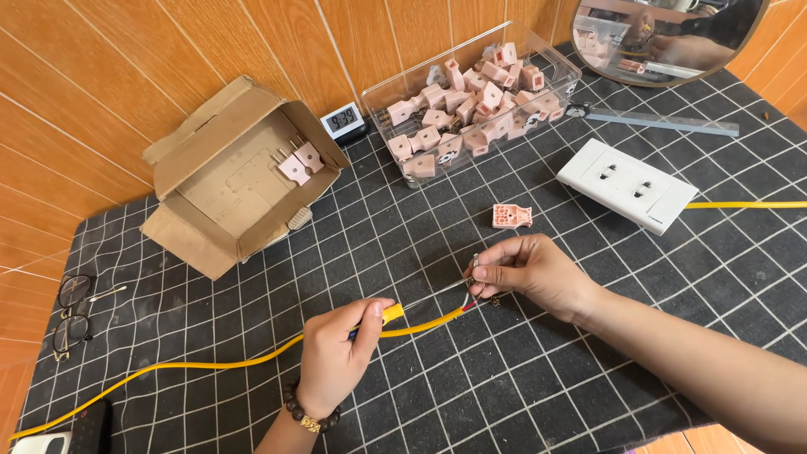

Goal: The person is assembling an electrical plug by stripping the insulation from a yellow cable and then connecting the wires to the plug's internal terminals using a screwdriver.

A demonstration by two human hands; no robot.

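On the table [588, 353], the left hand [336, 353] grips the yellow cable [210, 363] lying sideways; the right hand [530, 271] pinches its bare wire ends [471, 290].

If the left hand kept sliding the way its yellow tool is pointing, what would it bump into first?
Most likely the right hand. The left hand aims its yellow-handled tool rightward along the yellow cable, toward the bare wire ends pinched there. Heights are hard to judge.

cable [210, 363]: yellow | mat [538, 370]: black, white grid | plug halves [471, 109]: pink | socket plate [626, 185]: white
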